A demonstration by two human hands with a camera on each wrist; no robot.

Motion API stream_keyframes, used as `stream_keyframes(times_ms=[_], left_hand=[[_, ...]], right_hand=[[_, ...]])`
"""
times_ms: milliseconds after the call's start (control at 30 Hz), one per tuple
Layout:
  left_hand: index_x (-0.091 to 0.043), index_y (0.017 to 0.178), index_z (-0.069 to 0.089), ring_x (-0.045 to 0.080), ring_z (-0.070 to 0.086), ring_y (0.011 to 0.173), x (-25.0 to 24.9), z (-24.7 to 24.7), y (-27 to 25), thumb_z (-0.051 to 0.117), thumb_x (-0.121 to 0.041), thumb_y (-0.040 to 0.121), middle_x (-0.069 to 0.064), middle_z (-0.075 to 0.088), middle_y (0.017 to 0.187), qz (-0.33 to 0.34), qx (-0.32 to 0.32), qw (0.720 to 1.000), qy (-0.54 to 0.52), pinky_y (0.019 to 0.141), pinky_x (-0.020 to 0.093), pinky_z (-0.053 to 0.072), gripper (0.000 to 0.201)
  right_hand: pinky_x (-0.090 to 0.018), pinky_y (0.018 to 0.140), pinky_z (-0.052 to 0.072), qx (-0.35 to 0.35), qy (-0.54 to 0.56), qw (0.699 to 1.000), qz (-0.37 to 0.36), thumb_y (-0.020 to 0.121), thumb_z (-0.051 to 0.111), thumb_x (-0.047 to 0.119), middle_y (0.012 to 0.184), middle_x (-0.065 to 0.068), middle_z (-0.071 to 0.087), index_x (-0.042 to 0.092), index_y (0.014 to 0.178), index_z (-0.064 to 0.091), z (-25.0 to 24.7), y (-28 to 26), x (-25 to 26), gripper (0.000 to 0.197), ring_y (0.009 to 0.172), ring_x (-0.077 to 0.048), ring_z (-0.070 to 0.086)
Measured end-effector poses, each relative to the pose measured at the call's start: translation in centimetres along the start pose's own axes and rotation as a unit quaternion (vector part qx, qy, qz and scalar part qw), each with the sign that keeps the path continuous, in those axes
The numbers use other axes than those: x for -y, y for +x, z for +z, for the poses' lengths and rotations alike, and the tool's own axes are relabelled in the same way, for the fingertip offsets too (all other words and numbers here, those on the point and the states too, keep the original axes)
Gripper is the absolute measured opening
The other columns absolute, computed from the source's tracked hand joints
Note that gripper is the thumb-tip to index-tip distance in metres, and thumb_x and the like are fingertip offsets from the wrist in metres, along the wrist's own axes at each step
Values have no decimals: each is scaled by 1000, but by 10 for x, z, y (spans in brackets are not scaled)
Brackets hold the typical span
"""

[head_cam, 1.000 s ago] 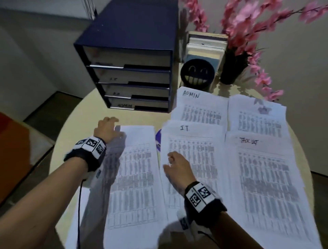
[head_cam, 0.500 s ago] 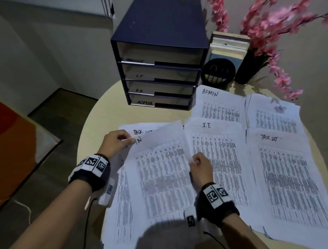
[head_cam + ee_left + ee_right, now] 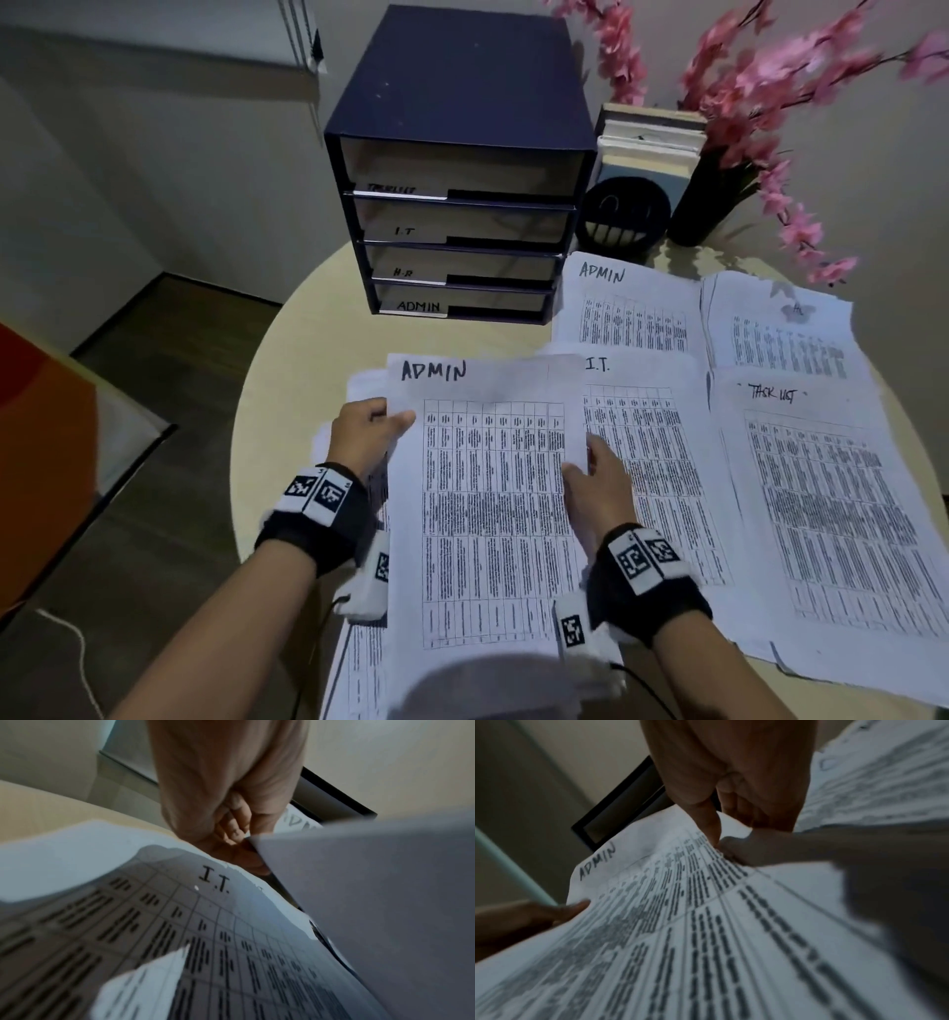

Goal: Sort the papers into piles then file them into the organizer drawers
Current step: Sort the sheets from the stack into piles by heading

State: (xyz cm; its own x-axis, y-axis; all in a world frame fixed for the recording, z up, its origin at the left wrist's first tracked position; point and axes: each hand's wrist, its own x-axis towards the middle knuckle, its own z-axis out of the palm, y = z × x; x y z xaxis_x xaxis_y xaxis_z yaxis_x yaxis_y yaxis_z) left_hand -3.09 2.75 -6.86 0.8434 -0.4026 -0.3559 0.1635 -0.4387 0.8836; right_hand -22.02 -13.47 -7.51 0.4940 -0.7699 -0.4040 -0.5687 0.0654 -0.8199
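Observation:
I hold a printed sheet headed ADMIN (image 3: 488,503) (image 3: 680,902) lifted over the unsorted stack (image 3: 359,663). My left hand (image 3: 367,429) (image 3: 239,833) pinches its left edge, thumb on top. My right hand (image 3: 595,478) (image 3: 721,833) pinches its right edge. Beneath the sheet, the left wrist view shows a page headed I.T. (image 3: 180,912). Sorted piles lie to the right: ADMIN (image 3: 631,308), I.T. (image 3: 662,462), TASK LIST (image 3: 832,514) and one at the far right (image 3: 780,329). The dark blue organizer (image 3: 457,169) stands behind, drawers labelled TASK LIST, I.T, H.R and ADMIN (image 3: 418,307).
The round cream table (image 3: 287,370) drops off at left to a dark floor (image 3: 154,514). Right of the organizer stand a black smiley-face holder (image 3: 624,216), upright books (image 3: 647,139) and a dark vase of pink blossoms (image 3: 760,92).
Both hands have lifted the top sheet off the unsorted stack and squared it up; its ADMIN heading now faces me. My view has shifted left and closer.

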Motion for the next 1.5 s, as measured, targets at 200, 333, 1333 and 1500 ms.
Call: stream_keyframes(times_ms=[200,333,1333,1500], left_hand=[[-13,64,46,15,36,60,10,12,-3,72,-29,76,3,43,63,-8,19,999,-40,59,27,26,34],[-18,56,21,15,17,51,7,10,-3,48,-31,93,-1,17,54,14,11,1000,-2,55,29,10,48],[-5,130,45,23,48,117,-127,160,68,69,-18,80,12,50,126,191,184,926,268,97,26,36,57],[-18,138,35,35,26,131,-109,204,79,62,-19,82,13,30,142,169,219,813,513,103,46,33,62]], right_hand=[[-25,82,45,-88,-62,992,-63,91,49,1,123,-12,59,5,124,54,9,0,8,33,100,-22,56],[-18,61,37,-118,-54,992,-5,90,53,4,85,-14,61,3,84,59,-4,9,3,9,71,-20,51],[-28,63,42,-205,58,970,-119,81,51,10,70,-2,57,12,94,62,-212,119,97,16,60,-11,53],[-27,61,42,-225,95,962,-121,85,50,13,67,5,49,15,88,54,-229,162,105,5,58,-9,47]])
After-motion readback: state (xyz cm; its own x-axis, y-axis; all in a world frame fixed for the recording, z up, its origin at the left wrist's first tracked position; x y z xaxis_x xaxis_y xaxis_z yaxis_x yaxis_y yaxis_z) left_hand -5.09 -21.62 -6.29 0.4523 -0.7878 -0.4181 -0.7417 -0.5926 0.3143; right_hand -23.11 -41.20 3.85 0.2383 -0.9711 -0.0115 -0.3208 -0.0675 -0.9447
